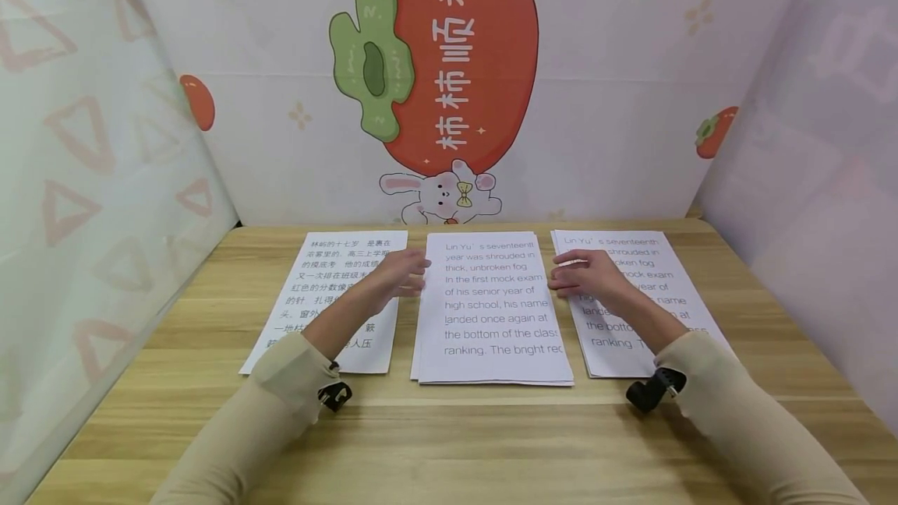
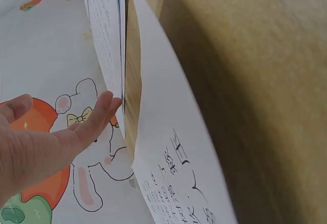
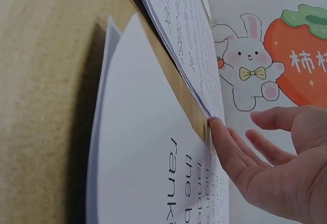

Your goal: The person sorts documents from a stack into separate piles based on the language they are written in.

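Three lots of printed paper lie in a row on the table: a sheet with Chinese text (image 1: 337, 256) at left, a stack with English text (image 1: 491, 369) in the middle, and another English-text stack (image 1: 603, 361) at right. My left hand (image 1: 393, 279) hovers over the Chinese sheet, its relaxed fingertips right at the left edge of the middle stack (image 2: 104, 30). Over the right stack (image 3: 138, 117), my right hand (image 1: 592, 279) has its fingers loosely bent and holds nothing. Its fingertips (image 3: 216, 127) point at the middle stack's right edge.
A wooden table (image 1: 449, 443) carries the papers, with bare strips of wood between them. Behind it hangs a white backdrop (image 1: 610, 139) with a persimmon (image 1: 498, 61) and a rabbit (image 1: 442, 197). Curtains (image 1: 91, 139) flank both sides. Black wrist straps (image 1: 655, 388) sit at my cuffs.
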A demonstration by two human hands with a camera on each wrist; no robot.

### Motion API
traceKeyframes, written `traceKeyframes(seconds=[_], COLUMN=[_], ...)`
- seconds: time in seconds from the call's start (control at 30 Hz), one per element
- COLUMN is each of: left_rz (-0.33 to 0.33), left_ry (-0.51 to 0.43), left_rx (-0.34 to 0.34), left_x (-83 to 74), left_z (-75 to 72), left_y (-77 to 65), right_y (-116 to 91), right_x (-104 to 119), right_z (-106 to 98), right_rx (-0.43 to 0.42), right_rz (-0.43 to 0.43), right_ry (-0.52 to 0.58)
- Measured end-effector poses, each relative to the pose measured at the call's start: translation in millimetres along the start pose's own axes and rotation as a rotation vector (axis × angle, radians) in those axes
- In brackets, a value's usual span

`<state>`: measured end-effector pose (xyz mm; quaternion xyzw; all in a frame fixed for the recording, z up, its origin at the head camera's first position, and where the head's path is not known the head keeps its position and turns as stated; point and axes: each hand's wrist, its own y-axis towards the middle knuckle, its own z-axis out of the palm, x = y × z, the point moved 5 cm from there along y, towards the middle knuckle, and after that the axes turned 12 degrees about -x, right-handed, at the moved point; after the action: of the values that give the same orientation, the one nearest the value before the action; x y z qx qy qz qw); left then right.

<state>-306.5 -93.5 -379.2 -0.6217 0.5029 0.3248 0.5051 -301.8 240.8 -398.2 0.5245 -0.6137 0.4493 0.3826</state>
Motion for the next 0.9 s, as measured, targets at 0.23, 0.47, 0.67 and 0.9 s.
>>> traceKeyframes(seconds=[0.23, 0.47, 0.67, 0.9], left_rz=[-0.015, -0.025, -0.019, -0.019], left_ry=[-0.025, -0.045, -0.035, -0.025], left_rx=[0.000, 0.005, 0.015, 0.009], left_x=[4.8, 2.6, 3.0, 5.0], left_z=[-2.2, -3.9, -4.8, -5.5], left_y=[2.6, 0.4, 0.5, 1.1], right_y=[-1.8, -5.0, -7.9, -8.5], right_x=[1.1, 4.2, 7.7, 8.8], right_z=[1.2, 2.0, 4.2, 5.9], right_rx=[0.001, 0.024, 0.036, 0.034], right_rz=[0.020, 0.009, 0.012, 0.029], right_ry=[0.006, 0.046, 0.067, 0.064])
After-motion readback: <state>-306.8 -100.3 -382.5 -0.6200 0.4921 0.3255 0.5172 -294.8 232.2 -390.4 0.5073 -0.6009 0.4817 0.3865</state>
